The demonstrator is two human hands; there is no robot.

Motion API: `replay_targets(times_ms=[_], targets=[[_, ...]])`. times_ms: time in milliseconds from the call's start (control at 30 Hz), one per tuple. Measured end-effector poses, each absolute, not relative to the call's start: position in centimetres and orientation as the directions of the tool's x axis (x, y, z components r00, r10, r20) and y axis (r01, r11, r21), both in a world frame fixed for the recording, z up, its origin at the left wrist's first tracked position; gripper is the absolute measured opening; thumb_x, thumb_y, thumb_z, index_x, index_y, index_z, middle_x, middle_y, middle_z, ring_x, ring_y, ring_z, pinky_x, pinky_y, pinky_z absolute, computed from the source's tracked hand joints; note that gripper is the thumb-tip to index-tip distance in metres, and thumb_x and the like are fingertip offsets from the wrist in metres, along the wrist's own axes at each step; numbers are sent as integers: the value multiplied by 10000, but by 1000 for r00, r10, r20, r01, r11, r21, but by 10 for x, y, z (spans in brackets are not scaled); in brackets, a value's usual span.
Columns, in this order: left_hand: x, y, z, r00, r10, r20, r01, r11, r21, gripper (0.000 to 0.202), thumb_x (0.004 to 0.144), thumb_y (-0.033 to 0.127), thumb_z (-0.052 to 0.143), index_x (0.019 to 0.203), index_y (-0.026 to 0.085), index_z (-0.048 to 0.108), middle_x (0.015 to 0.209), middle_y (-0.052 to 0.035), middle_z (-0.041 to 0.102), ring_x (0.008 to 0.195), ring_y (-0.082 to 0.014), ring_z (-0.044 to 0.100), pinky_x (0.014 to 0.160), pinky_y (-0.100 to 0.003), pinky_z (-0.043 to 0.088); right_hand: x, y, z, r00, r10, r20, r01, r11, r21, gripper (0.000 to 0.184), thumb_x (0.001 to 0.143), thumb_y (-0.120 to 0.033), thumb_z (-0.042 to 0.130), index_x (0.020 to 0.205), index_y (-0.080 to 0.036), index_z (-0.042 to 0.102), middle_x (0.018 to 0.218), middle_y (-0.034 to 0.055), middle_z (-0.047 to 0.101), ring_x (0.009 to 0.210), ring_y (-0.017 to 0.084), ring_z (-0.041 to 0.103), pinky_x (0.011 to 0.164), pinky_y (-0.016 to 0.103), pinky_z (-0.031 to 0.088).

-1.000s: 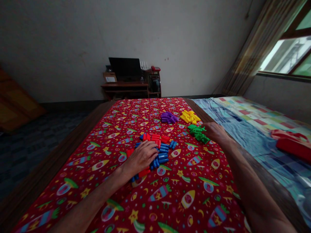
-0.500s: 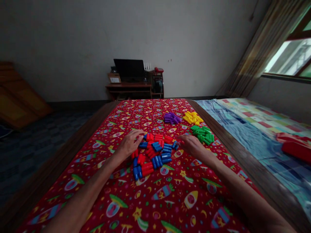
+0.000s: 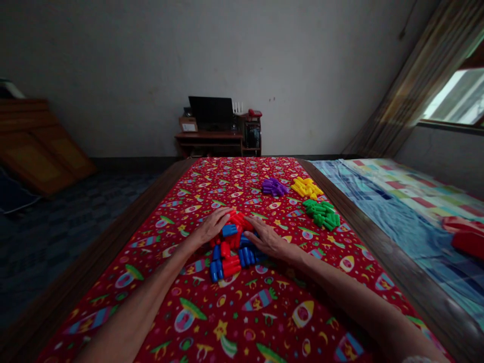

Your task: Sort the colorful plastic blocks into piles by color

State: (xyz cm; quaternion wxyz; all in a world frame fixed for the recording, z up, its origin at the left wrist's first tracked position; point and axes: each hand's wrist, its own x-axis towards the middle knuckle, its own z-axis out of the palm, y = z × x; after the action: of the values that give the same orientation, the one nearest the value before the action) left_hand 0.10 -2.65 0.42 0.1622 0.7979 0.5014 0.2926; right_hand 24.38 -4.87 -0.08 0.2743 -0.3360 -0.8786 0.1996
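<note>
A mixed pile of red blocks (image 3: 231, 266) and blue blocks (image 3: 217, 269), plastic and tube-shaped, lies on the patterned red cloth. At the pile's left side rests my left hand (image 3: 212, 225), fingers stretched along its edge. My right hand (image 3: 266, 239) lies over the right side with fingers spread, covering some of the blue pieces. Neither hand is closed round a block. Beyond my right hand are separate heaps of purple blocks (image 3: 275, 187), yellow blocks (image 3: 307, 188) and green blocks (image 3: 322, 215).
The red cloth (image 3: 151, 312) covers a table with a dark wooden edge (image 3: 363, 242). A bed with a blue sheet (image 3: 363, 201) adjoins on the right. A desk with a monitor (image 3: 212, 112) stands at the far wall, a wooden cabinet (image 3: 41, 146) at left.
My right hand has moved left onto the pile, pushing the right-hand pieces inward. The pile is more compact. My left hand stays at its left side, and the view has shifted slightly.
</note>
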Motion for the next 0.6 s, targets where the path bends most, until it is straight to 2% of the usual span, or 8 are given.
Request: replay_targets(times_ms=[100,167,233,300,433,600], targets=[[-12,-24,12,352,890,290,714,-456,532,478,849,509,463,1116,166,661,1211,-132,656,1137,-239,597,1009,-392,460,233,-41,9,-656,667,355,398,704,-588,454,893,-308,557,1325,-170,534,1247,121,629,1115,225,594,939,347,468],[-18,-24,15,349,897,270,707,-441,553,431,814,475,515,1075,171,674,1164,-124,671,1063,-231,628,922,-354,513,229,-34,14,-664,670,330,406,695,-593,424,817,-242,638,1227,-139,618,1143,113,681,1000,215,635,869,309,481],[-20,-25,15,339,903,264,696,-430,575,417,792,446,532,1061,160,674,1132,-122,678,1002,-222,646,850,-321,537,228,-29,17,-632,721,284,455,642,-616,449,776,-189,650,1221,-125,630,1044,95,717,867,191,657,789,283,493],[-20,-25,14,324,906,272,691,-423,587,423,785,435,530,1066,152,670,1111,-115,687,966,-218,655,832,-311,537,230,-24,18,-575,780,246,490,569,-660,448,793,-174,608,1239,-128,624,963,73,739,770,170,661,723,266,498],[-20,-24,10,247,932,265,682,-362,635,446,814,491,485,1042,163,683,1045,-85,724,921,-219,671,846,-309,529,239,-13,15,-466,846,258,489,490,-722,336,840,-191,542,1140,-146,688,935,71,754,793,186,682,728,277,512],[-23,-20,1,190,954,232,568,-300,766,498,770,566,560,1036,161,671,1049,-91,726,950,-247,676,863,-343,530,265,10,13,-342,891,298,577,450,-682,382,761,-133,576,1118,-174,709,958,61,754,829,206,683,769,303,522]])
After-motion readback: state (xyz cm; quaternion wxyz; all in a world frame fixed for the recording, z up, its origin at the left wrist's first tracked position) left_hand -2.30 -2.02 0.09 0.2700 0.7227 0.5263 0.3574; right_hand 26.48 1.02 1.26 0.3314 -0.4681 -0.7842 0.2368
